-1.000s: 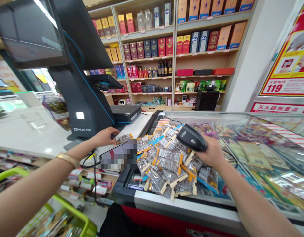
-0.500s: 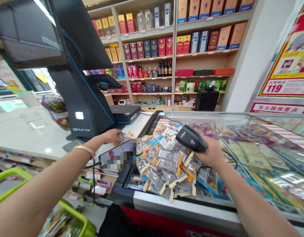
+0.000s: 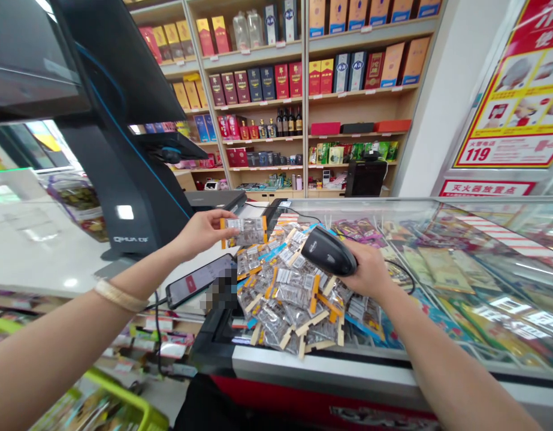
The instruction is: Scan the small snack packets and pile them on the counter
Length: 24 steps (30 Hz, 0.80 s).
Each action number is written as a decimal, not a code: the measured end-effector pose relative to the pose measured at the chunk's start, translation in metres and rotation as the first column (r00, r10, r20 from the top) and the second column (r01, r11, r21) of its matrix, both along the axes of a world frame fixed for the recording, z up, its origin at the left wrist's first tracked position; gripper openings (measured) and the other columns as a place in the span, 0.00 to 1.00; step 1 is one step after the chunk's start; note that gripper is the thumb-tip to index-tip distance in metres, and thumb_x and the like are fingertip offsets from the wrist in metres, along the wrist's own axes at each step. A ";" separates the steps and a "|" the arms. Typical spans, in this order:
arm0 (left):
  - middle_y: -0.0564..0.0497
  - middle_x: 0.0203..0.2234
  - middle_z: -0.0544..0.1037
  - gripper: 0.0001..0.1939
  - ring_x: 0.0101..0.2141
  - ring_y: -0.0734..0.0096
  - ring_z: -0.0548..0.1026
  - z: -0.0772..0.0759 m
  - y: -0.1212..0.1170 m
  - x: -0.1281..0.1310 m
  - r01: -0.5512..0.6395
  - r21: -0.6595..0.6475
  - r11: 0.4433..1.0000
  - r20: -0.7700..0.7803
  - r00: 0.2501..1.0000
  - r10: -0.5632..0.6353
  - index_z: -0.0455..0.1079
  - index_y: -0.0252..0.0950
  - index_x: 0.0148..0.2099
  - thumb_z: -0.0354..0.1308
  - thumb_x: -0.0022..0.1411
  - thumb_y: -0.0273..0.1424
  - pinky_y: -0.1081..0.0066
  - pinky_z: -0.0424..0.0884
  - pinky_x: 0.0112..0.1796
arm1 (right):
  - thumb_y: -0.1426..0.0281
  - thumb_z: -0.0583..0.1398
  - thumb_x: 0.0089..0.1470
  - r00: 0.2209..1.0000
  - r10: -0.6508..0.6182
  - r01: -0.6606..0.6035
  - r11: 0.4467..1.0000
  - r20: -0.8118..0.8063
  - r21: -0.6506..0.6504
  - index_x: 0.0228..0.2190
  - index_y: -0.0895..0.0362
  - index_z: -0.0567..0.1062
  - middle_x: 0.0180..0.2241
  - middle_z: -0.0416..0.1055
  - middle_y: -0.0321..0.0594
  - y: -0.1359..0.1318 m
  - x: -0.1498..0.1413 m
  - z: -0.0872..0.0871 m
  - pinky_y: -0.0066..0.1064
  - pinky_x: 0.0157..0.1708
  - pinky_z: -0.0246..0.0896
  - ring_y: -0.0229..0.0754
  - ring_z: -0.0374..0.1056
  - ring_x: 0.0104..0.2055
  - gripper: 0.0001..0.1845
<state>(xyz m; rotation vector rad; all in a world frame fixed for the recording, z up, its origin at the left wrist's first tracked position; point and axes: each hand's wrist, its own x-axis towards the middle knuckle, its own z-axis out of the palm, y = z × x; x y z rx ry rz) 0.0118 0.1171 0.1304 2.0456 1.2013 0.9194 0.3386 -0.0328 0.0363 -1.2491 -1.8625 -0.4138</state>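
Observation:
Between the thumb and fingers of my left hand (image 3: 209, 230) is a small clear snack packet (image 3: 249, 232) with orange ends and a printed label, lifted at the left edge of the pile. My right hand (image 3: 369, 269) is wrapped round a black barcode scanner (image 3: 329, 251), its head pointing left above the pile. Beneath both lies a heap of similar snack packets (image 3: 289, 293) with orange, blue and cream edges, on the glass top of a freezer. A phone (image 3: 195, 281) with its screen lit rests left of the heap, partly blurred out.
A dark checkout terminal (image 3: 118, 179) stands on the white counter (image 3: 47, 257) at left. The glass-topped freezer (image 3: 442, 206) stretches right, frozen goods inside. Below left is a green basket (image 3: 123, 395). Shelves (image 3: 258, 51) of boxes and bottles line the back. The scanner's cable (image 3: 404, 275) trails right.
My left hand has raised the snack packet from the counter's edge, turning it so its label shows. The scanner stays in my right hand over the heap. The whole view has shifted slightly.

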 end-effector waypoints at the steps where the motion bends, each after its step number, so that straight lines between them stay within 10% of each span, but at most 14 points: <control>1: 0.49 0.30 0.80 0.38 0.32 0.63 0.77 0.001 -0.007 0.007 0.035 -0.028 0.999 0.014 0.999 -0.035 0.74 0.33 0.44 0.71 0.33 0.52 0.66 0.74 0.34 | 0.66 0.59 0.44 1.000 0.007 -0.007 1.000 0.003 -0.011 0.38 0.56 0.74 0.35 0.78 0.46 0.000 -0.001 0.001 0.35 0.34 0.67 0.49 0.74 0.35 0.17; 13: 0.49 0.32 0.80 0.31 0.31 0.66 0.78 0.004 -0.040 0.039 0.226 -0.097 0.969 0.090 0.972 -0.218 0.73 0.34 0.46 0.71 0.40 0.44 0.66 0.76 0.36 | 0.67 0.59 0.44 0.999 -0.014 0.012 0.998 -0.033 -0.056 0.39 0.56 0.74 0.35 0.78 0.44 -0.001 -0.003 0.004 0.33 0.35 0.66 0.49 0.75 0.37 0.17; 18: 0.40 0.51 0.72 0.34 0.46 0.55 0.75 -0.037 -0.055 0.048 0.174 0.110 0.979 0.057 0.982 -0.181 0.66 0.37 0.59 0.60 0.54 0.49 0.53 0.71 0.48 | 0.66 0.59 0.45 0.989 -0.068 0.079 0.994 -0.128 0.081 0.41 0.55 0.74 0.37 0.78 0.45 0.002 0.001 0.002 0.35 0.36 0.68 0.50 0.75 0.38 0.19; 24: 0.41 0.68 0.43 0.44 0.65 0.30 0.38 -0.097 -0.080 0.068 0.265 0.312 0.912 -0.415 0.902 -0.120 0.55 0.50 0.67 0.62 0.51 0.53 0.31 0.43 0.57 | 0.66 0.58 0.44 0.990 -0.098 0.104 0.993 -0.098 0.058 0.37 0.55 0.74 0.33 0.78 0.44 0.005 -0.001 -0.004 0.34 0.33 0.68 0.49 0.75 0.34 0.15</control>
